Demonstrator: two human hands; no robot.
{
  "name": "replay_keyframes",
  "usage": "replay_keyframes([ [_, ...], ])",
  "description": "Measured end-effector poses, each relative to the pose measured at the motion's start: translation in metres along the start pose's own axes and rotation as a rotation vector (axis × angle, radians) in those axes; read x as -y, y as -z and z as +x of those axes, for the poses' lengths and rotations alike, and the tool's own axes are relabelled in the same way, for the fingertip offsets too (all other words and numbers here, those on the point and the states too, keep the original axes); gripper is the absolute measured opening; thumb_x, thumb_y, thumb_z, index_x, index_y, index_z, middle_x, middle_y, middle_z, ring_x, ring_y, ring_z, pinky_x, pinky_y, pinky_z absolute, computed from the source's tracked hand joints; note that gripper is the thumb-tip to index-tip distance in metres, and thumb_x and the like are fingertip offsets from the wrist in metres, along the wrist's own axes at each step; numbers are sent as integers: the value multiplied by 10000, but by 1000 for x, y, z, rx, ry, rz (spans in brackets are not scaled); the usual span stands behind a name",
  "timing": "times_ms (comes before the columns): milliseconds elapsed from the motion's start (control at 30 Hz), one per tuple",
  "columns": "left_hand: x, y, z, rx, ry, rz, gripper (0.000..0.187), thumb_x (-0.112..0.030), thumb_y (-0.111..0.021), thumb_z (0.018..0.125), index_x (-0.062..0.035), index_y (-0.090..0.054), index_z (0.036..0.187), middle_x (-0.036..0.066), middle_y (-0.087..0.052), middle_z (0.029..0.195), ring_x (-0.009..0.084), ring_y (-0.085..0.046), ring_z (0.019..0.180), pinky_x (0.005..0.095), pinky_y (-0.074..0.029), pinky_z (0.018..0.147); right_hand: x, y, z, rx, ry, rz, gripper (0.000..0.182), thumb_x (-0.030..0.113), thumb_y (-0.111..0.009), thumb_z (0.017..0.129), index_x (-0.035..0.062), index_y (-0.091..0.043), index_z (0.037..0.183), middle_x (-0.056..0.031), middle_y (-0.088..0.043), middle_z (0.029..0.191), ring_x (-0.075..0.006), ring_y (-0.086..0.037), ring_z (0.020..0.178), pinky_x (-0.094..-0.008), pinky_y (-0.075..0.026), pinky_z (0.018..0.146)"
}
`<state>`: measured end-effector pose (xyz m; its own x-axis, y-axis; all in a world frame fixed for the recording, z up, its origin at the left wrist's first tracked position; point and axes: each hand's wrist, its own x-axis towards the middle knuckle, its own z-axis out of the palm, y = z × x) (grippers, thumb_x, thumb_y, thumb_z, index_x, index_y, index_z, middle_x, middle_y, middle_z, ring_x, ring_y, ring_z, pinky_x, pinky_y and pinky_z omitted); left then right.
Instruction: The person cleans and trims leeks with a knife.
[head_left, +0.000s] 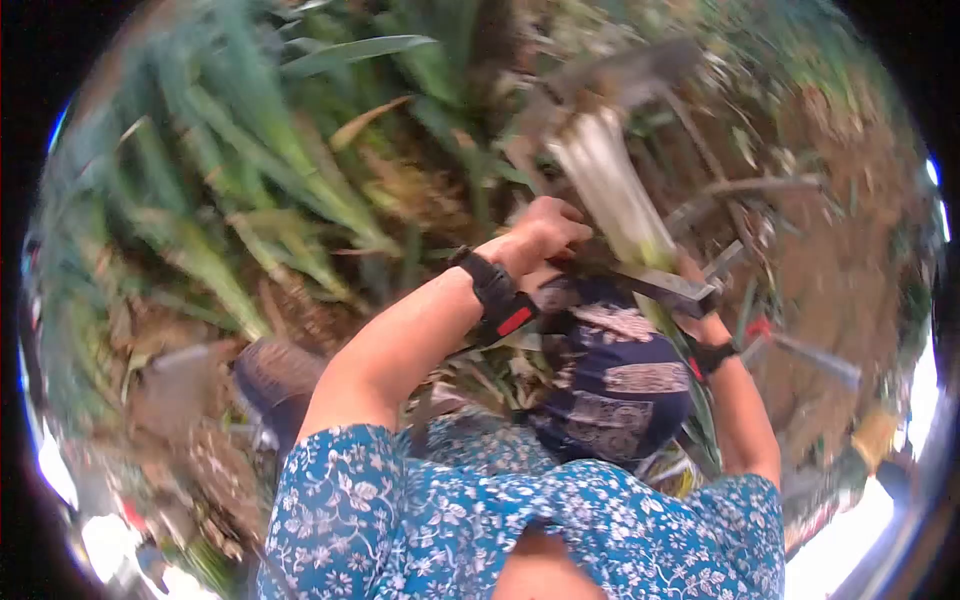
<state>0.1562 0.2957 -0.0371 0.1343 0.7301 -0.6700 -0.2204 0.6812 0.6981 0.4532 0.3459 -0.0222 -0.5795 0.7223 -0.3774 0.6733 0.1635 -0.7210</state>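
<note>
Close in, a blue flowered shirt (500, 510) fills the bottom edge, and both arms reach out past it. A dark blue patterned trouser knee (620, 400) sits just under the hands, so it takes up the room below them. The left hand (548, 235) has its fingers curled in, but blur hides what it grips. A flat metal blade (660, 286) runs from beside it across to the right hand (692, 285). That hand looks closed around a leek (615, 185), though the blade hides part of it. The leek is up off the ground, tilted, its white end away from the shirt and its green leaves (703, 425) hanging down by the right wrist. A brown shoe (280, 378) is by the left elbow. More leeks (230, 190) crowd the left side, near the left forearm. On the right, brown soil (835, 260) gives more open room, but a blurry grey bar (818, 362) lies across it.
</note>
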Motion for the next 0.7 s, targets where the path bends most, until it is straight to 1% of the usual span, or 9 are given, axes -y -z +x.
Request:
replay_keyframes([
  [67,4,38,-24,106,-373,69,234,-86,-647,766,70,-592,933,116,-619,822,191,-588,668,281,-511,618,-13,10,-2,74,0,-79,636,159,-664,721,-1,-405,1279,-163,-519,1192,-268,-480,1109,-342,-359,955],
  [133,-2,77,-50,75,-479,-53,170,-83,-631,789,35,-590,905,111,-621,810,193,-608,680,291,-525,621,-36,27,0,151,3,-301,543,123,-617,765,14,-422,1260,-164,-545,1137,-271,-505,1058,-331,-377,930],
  [167,-24,86,-76,32,-301,-385,148,-73,-628,793,18,-586,902,111,-626,811,195,-620,686,299,-534,625,-50,37,1,169,4,-395,498,105,-593,787,22,-431,1250,-164,-558,1110,-272,-518,1033,-326,-386,918],
  [267,-56,115,-133,-120,-479,-384,212,-122,-629,827,24,-570,969,123,-644,854,226,-649,747,353,-557,690,-91,71,4,219,-88,-691,395,68,-562,803,24,-472,1185,-173,-585,1036,-279,-543,971,-331,-400,890],
  [333,-61,152,-184,-152,-596,-386,244,-162,-593,854,25,-577,1011,131,-649,890,231,-639,834,353,-531,777,-26,105,12,153,-329,-544,377,45,-562,792,26,-494,1162,-179,-566,1073,-268,-535,999,-346,-399,898],
  [433,-50,198,-277,-516,-754,-314,269,-188,-528,892,2,-580,1075,123,-643,967,215,-625,873,322,-475,860,-60,217,40,-141,-305,-109,399,61,-581,780,38,-513,1172,-192,-519,1178,-268,-503,1068,-373,-401,911],
  [467,-54,189,-311,-563,-751,-426,182,-120,-593,848,21,-597,963,137,-642,855,243,-628,796,365,-518,773,-90,270,52,-160,-232,15,403,76,-588,779,39,-518,1175,-196,-510,1199,-272,-495,1079,-382,-402,909],
  [567,-38,206,-356,-756,-776,-514,88,-90,-589,849,-30,-582,913,88,-641,821,209,-623,773,341,-510,744,39,337,67,-21,-135,-664,420,141,-576,807,14,-502,1200,-195,-522,1161,-261,-499,1063,-373,-403,898],
  [700,29,238,-369,-632,-780,-349,272,-172,-517,899,5,-571,1098,130,-640,973,202,-624,877,312,-502,804,236,210,128,-46,301,-1003,449,200,-544,841,-15,-471,1229,-177,-544,1088,-218,-521,1007,-336,-413,868],
])
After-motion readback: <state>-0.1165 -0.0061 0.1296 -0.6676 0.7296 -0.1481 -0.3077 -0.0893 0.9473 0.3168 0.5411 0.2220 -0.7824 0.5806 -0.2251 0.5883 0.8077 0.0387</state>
